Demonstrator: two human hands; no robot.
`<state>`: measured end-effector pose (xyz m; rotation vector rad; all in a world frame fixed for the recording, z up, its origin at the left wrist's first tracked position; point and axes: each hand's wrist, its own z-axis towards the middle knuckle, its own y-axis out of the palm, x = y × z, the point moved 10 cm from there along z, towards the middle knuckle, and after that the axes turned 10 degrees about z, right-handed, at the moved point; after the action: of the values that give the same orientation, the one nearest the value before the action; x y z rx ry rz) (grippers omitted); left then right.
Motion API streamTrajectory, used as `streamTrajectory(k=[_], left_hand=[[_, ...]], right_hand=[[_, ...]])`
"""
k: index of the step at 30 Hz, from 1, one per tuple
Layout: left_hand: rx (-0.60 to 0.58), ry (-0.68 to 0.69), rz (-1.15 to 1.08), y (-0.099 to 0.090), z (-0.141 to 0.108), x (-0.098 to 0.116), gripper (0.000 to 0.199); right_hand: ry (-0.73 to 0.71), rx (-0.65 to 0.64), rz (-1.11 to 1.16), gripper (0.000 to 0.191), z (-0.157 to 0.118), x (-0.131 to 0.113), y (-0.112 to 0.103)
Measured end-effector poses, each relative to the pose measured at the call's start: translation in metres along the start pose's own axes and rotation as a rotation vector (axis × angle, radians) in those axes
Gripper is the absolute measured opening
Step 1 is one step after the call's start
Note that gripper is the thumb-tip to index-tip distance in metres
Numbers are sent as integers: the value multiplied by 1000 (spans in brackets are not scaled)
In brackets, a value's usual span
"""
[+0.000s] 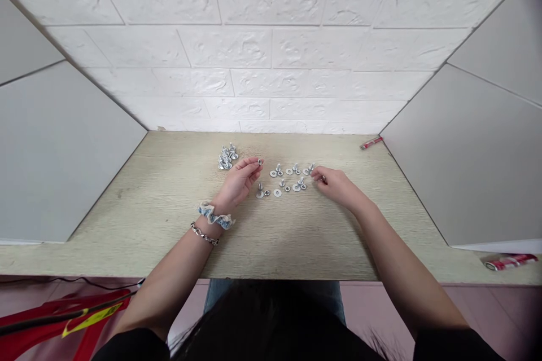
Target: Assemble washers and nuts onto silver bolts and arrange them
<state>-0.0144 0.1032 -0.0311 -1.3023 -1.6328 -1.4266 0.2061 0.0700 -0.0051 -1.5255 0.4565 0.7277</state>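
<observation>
Our L hand had fingers clamped on a small nut; R hand's were curled, grip we couldn't tell. On the surface, 6 bolt/washer/nut sets lay unjoined; the bolt pile looked assembled, prob.

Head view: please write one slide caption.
Left hand pinching a small metal part, right hand beside grouped bolts, washers, nuts.

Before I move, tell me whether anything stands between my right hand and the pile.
Yes. Straight across from your right hand to the pile, the far row of bolts, washers and nuts comes first, then your left hand, which pinches a small metal piece.
</observation>
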Motion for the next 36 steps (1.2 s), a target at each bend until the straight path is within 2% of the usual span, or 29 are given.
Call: streamTrajectory(k=[21, 31, 36], left_hand=[[29, 2, 30, 1, -4, 2, 11], [27, 1, 46, 2, -4, 1, 11], [25, 4, 49, 1, -2, 0, 12]], right_hand=[[-6, -1, -73, 28, 1, 0, -1], [-119, 52, -65, 25, 2, -6, -1], [-161, 94, -76, 23, 2, -9, -8]])
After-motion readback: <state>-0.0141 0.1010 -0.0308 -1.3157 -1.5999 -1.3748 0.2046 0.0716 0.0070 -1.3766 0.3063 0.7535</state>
